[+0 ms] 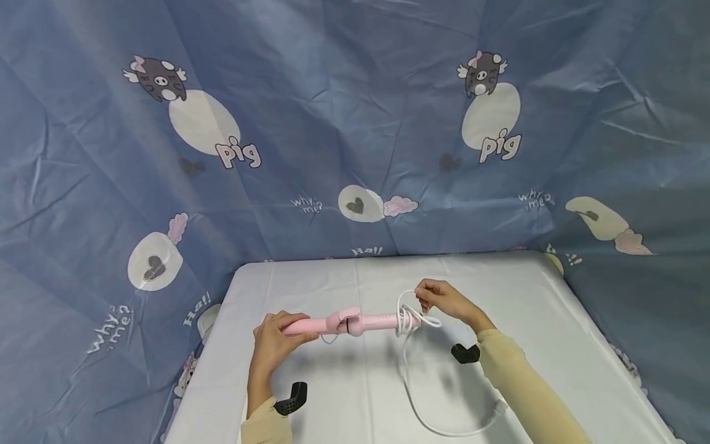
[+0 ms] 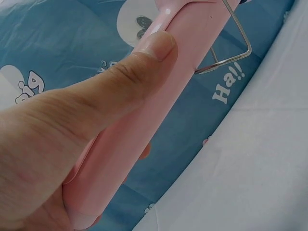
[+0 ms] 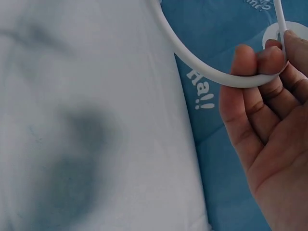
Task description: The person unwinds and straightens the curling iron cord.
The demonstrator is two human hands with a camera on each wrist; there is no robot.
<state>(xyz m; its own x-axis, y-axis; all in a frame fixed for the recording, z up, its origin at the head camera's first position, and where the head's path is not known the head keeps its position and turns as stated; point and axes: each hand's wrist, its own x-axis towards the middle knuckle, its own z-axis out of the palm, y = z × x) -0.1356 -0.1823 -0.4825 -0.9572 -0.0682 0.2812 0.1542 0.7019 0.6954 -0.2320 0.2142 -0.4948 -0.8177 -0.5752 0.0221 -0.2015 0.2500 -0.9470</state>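
Note:
A pink curling iron (image 1: pixel 377 322) is held level above the white table, its barrel to the left and its handle to the right. My left hand (image 1: pixel 273 341) grips the barrel end, thumb (image 2: pixel 161 45) lying along the pink surface. A thin wire stand (image 2: pixel 224 62) juts from the iron's side. White cord (image 1: pixel 407 319) is looped in several turns around the handle end. With curled fingers, my right hand (image 1: pixel 440 298) holds a strand of that cord (image 3: pixel 250 80) just past the handle. From the loops the cord hangs down to a plug (image 1: pixel 500 407) below my right forearm.
The white-covered table (image 1: pixel 333 283) lies under both hands. Blue cloth printed with pigs and lettering (image 1: pixel 310 123) rises behind it and along both sides. A black strap piece (image 1: pixel 292 399) sits at the left wrist, another (image 1: pixel 465 353) at the right.

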